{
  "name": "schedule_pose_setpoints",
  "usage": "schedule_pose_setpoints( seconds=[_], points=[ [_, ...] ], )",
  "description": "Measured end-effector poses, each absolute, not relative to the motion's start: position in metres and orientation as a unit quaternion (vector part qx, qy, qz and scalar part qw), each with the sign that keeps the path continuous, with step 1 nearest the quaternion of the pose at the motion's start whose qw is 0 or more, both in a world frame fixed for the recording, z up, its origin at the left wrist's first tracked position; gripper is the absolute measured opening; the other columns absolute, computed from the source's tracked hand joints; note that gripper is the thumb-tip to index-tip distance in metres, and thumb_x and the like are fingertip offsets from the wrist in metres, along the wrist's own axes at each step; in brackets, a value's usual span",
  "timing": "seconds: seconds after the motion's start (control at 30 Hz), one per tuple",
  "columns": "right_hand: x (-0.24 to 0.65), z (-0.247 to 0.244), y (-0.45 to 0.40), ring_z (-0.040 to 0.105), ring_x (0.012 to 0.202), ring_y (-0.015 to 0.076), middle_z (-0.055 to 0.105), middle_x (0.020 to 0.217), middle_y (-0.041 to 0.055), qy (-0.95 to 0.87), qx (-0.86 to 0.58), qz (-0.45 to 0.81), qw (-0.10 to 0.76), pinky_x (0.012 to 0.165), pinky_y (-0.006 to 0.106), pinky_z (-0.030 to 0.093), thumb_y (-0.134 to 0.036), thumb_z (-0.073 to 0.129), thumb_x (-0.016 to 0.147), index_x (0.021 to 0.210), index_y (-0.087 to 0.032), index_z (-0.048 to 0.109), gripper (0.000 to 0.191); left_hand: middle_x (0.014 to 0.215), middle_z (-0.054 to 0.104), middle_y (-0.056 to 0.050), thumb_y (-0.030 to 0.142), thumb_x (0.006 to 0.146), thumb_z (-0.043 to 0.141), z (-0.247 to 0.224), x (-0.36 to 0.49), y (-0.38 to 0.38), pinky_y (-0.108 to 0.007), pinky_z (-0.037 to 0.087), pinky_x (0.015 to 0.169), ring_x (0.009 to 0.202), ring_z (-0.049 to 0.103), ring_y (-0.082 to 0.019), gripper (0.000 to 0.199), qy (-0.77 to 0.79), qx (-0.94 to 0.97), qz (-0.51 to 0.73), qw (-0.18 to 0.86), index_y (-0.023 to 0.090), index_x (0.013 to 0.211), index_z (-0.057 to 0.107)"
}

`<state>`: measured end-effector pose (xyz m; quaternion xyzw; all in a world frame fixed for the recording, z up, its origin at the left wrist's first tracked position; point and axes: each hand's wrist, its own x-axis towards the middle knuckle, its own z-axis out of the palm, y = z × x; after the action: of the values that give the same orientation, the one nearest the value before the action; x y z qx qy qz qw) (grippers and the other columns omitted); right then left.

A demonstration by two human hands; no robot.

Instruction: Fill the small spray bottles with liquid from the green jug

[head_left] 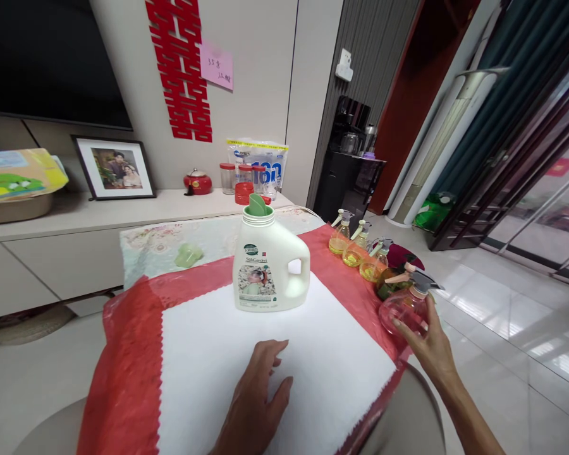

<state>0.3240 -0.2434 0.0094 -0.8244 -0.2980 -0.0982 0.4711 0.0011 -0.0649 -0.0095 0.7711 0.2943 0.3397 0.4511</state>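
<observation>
My right hand [430, 344] pinches the pink pump bottle [398, 309], my left hand [258, 395] bends loosely, thumb spread; detergent jug [277, 240] uncapped, three clear pump bottles [340, 241] holding yellow liquid [352, 258].

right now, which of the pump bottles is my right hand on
The pump bottle at the row's near end: your right hand is around it, while the dark one beside it and three yellow ones beyond are untouched.

The single head view looked from the wearer's own height, forward and down over the near edge of the bench [137, 328], close enough that both forearms entered from the bottom, and reached out to the wall [260, 76].
</observation>
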Motion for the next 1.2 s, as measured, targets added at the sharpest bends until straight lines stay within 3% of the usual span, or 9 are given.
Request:
schedule_pose_setpoints(
  seconds=[0.27,0.43,0.57,0.7,1.03,1.2],
  points=[
    [0.279,0.007,-0.256,0.055,0.117,0.0274,0.045,0.140,0.0134,-0.223,-0.812,-0.180,0.508,0.095,0.041,0.053,-0.070,0.062,0.082,0.156,-0.019,0.031,0.094,0.119,0.064,-0.008,0.027,0.085,0.051,-0.010,0.000,-0.064,-0.041,0.059,0.083,0.097,0.067,-0.024,0.039,0.282,0.781,0.335,0.445,0.028,0.123,0.060],
    [0.234,0.002,-0.239,0.059,0.110,0.0231,0.054,0.131,0.0068,-0.331,-0.805,-0.128,0.476,0.087,0.034,0.055,-0.063,0.058,0.089,0.135,-0.022,0.055,0.062,0.120,0.063,-0.009,0.021,0.085,0.050,-0.005,-0.002,-0.060,-0.040,0.060,0.083,0.098,0.067,-0.023,0.041,0.265,0.806,0.301,0.435,0.027,0.125,0.058],
    [0.207,-0.001,-0.212,0.064,0.092,0.0160,0.061,0.119,0.0039,-0.422,-0.780,-0.051,0.460,0.071,0.024,0.056,-0.058,0.057,0.093,0.122,-0.022,0.063,0.047,0.117,0.063,-0.009,0.014,0.082,0.050,0.000,-0.003,-0.061,-0.040,0.059,0.085,0.097,0.067,-0.022,0.041,0.258,0.812,0.308,0.425,0.025,0.120,0.058],
    [0.191,0.002,-0.184,0.063,0.086,0.0124,0.063,0.106,0.0024,-0.480,-0.746,0.007,0.461,0.074,0.020,0.055,-0.054,0.057,0.094,0.119,-0.021,0.066,0.042,0.114,0.062,-0.009,0.007,0.079,0.049,0.003,-0.002,-0.063,-0.039,0.058,0.086,0.099,0.065,-0.022,0.045,0.251,0.808,0.317,0.429,0.023,0.120,0.057],
    [0.186,0.010,-0.134,0.059,0.066,0.0091,0.063,0.083,0.0016,-0.503,-0.708,0.093,0.486,0.062,0.015,0.048,-0.059,0.058,0.090,0.098,-0.016,0.069,0.045,0.111,0.059,-0.011,-0.001,0.073,0.046,0.001,0.000,-0.061,-0.045,0.053,0.089,0.100,0.059,-0.024,0.051,0.255,0.812,0.302,0.430,0.015,0.120,0.055],
    [0.178,0.013,-0.121,0.054,0.060,0.0084,0.058,0.072,0.0007,-0.518,-0.686,0.145,0.490,0.057,0.015,0.044,-0.060,0.054,0.092,0.089,-0.015,0.067,0.046,0.108,0.061,-0.011,-0.001,0.072,0.047,-0.001,-0.001,-0.060,-0.043,0.054,0.087,0.097,0.060,-0.024,0.049,0.251,0.817,0.307,0.419,0.015,0.117,0.056]
  ],
)
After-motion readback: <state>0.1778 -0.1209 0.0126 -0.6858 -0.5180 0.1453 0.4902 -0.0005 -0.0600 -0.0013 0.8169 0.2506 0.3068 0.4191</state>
